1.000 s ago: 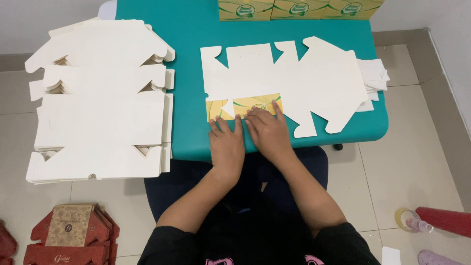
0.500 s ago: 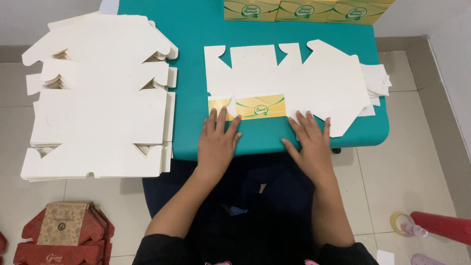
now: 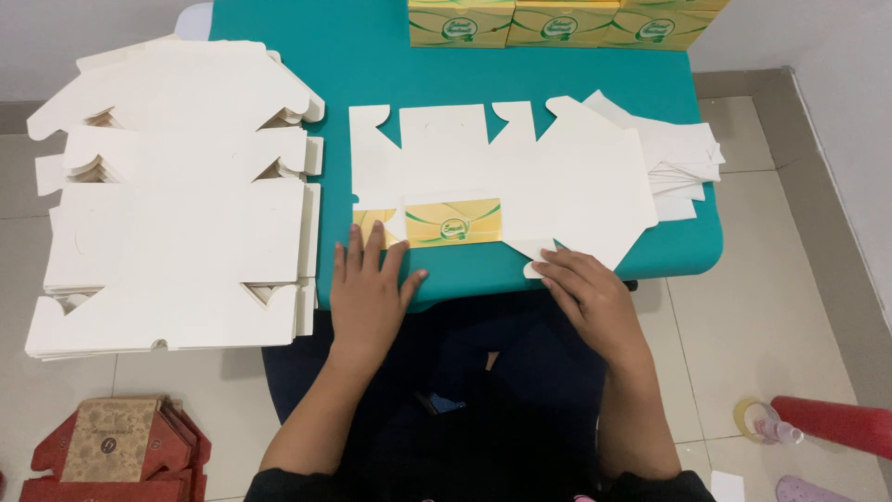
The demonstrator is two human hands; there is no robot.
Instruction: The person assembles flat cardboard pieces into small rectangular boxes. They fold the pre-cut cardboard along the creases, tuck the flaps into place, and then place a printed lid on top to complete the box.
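A flat white die-cut carton blank [image 3: 520, 177] lies on the teal table [image 3: 372, 65], plain side up, with one flap folded over so that its yellow and green printed face [image 3: 453, 221] shows. My left hand [image 3: 369, 288] rests flat, fingers spread, on the table's front edge, fingertips on the blank's small yellow corner flap. My right hand [image 3: 587, 293] lies palm down at the front edge, fingertips on a white tab of the blank.
A tall stack of white carton blanks [image 3: 177, 195] sits left of the table. Several more flat blanks [image 3: 683, 153] lie under the right end. Folded yellow-green boxes [image 3: 557, 23] line the far edge. Red-brown boxes [image 3: 116, 451] sit on the floor at left, and a tape roll [image 3: 754, 418] at right.
My hands have spread apart: the right one slid right from the folded printed flap to the blank's lower right tab, and the left stayed near the left corner flap.
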